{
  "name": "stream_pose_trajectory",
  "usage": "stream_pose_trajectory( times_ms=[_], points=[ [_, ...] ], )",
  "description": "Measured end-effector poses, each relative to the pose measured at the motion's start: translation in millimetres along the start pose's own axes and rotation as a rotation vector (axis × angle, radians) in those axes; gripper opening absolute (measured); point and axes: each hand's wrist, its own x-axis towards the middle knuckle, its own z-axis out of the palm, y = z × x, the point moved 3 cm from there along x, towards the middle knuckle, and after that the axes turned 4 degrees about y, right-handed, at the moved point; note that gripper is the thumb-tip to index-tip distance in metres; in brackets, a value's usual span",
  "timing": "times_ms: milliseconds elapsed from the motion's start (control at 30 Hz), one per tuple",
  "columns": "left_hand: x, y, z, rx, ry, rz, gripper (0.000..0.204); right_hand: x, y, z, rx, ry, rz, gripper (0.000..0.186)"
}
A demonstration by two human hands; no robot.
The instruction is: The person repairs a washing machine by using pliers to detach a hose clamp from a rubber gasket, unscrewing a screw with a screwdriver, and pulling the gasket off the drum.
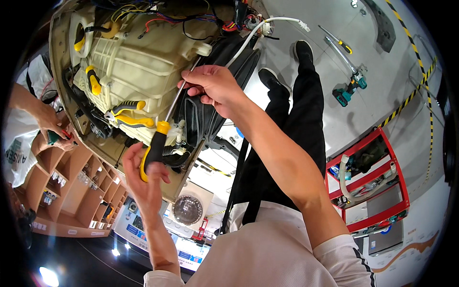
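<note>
Left of centre, the left hand's (142, 187) fingers curl loosely round the smooth black-and-yellow handle of a screwdriver (156, 145); the right hand's (216, 88) thumb and forefinger close about its slim metal shaft, beside a ribbed, cream plastic tub (138, 62). Dark lettering marks white material (23, 143) far left.

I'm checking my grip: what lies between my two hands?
The head view shows the screwdriver's shaft, yellow collar and upper handle between your left hand and right hand.

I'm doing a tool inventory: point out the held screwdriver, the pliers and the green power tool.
Held screwdriver (162, 127): head view, handle's yellow collar.
Pliers (135, 122): head view, lower yellow handle.
Green power tool (352, 87): head view, grip.
</note>
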Motion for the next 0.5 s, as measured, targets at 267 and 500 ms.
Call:
stream_pose_trajectory(
  times_ms=[267, 500],
  points=[
    [-6.0, -6.1, 6.1, 0.111, 0.099, 0.036, 0.028, -4.6, -1.2, -0.3, -0.018, 0.065, -0.005, 0.023],
    [-40.8, -10.8, 18.3, -0.089, -0.108, -0.134, 0.029, -38.7, -4.1, -1.8, -0.116, 0.016, -0.121, 0.039]
  ],
)
